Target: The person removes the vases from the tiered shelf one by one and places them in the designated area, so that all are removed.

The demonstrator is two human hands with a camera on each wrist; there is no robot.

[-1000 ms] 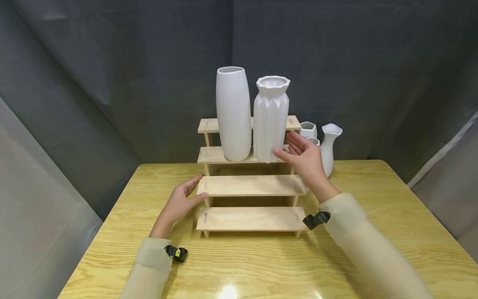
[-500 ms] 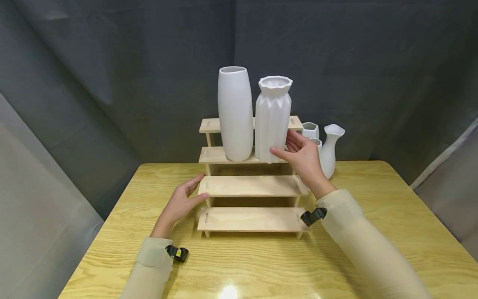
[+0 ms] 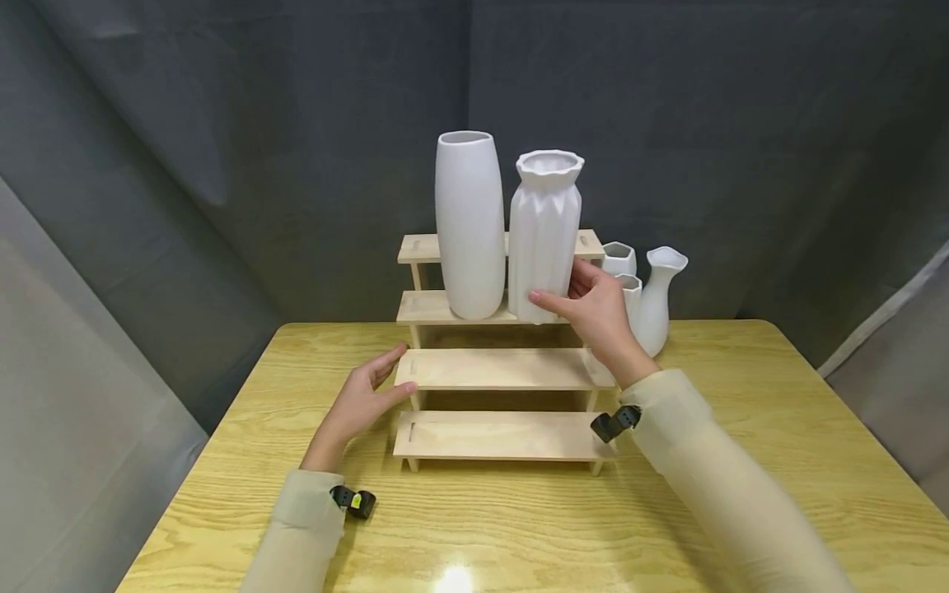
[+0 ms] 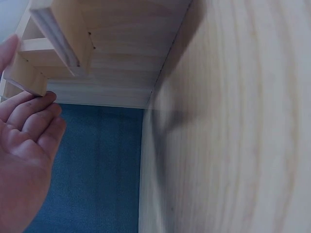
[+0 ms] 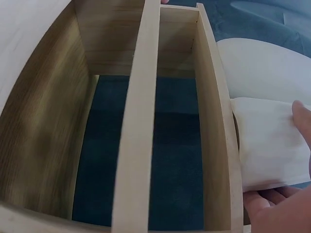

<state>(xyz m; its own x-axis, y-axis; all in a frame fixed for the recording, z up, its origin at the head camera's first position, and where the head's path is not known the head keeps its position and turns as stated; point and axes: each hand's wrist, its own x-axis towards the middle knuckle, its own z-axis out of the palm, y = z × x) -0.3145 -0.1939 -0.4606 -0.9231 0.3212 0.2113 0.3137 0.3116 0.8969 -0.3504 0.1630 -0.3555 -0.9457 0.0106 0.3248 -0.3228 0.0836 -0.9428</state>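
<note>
My right hand (image 3: 596,317) grips the ribbed vase (image 3: 544,235) low down — fingers curled round it (upright, on the stand (image 3: 500,368)). My left hand (image 3: 358,401) rests flat-fingered against the stand's end — holding nothing.

The white ribbed vase (image 3: 544,235) stands upright on the wooden stepped shelf (image 3: 500,368), touching the smooth vase (image 3: 469,224).

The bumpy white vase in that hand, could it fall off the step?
It might. The ribbed vase is tall and stands near the step's front edge, so the right hand could tip it. It stands close beside the smooth vase, so a tilt could knock that one too.
</note>
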